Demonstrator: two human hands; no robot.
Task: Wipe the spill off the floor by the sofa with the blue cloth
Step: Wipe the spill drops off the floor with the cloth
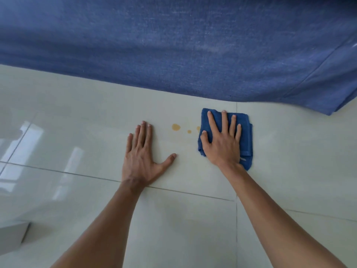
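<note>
A folded blue cloth (245, 130) lies flat on the pale floor tiles just in front of the blue sofa (173, 39). My right hand (222, 140) presses down on it with fingers spread. The spill (176, 127) is a few yellowish drops on the tile between my hands; the rightmost drop touches the cloth's left edge. My left hand (142, 153) rests flat on the bare floor left of the drops, fingers apart, holding nothing.
Glossy light tiles (77, 132) with grout lines cover the floor and reflect window light at the left. The sofa's fabric front runs across the whole top. A white object's corner (13, 235) shows at the lower left.
</note>
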